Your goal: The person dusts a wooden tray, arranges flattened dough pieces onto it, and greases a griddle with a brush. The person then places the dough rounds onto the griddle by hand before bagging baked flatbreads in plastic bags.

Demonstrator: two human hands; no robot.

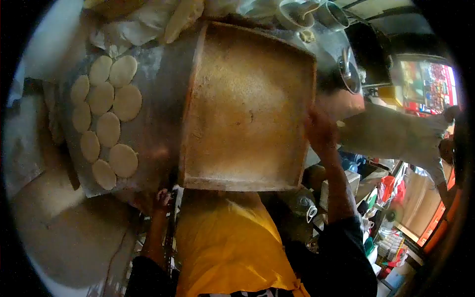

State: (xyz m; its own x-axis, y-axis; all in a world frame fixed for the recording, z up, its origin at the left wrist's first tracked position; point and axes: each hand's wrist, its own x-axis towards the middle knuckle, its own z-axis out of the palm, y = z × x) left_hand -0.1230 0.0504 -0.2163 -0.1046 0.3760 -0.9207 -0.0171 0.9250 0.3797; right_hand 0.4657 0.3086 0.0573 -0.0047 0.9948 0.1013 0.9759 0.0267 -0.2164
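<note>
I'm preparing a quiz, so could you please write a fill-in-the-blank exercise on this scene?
Flat dough rounds lie to the ____ of the wooden tray.
The rounds number ____.
The right hand is at the tray's ____ side.
The apron's colour is ____.

Missing words: left; ten; right; yellow.

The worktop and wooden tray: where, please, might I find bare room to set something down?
Two patches look free: the wooden tray's inside, bordered by its rims, and the worktop strip between the tray's left rim and the dough rounds. It is crowded among those rounds and at the upper right, around the bowls.
</note>
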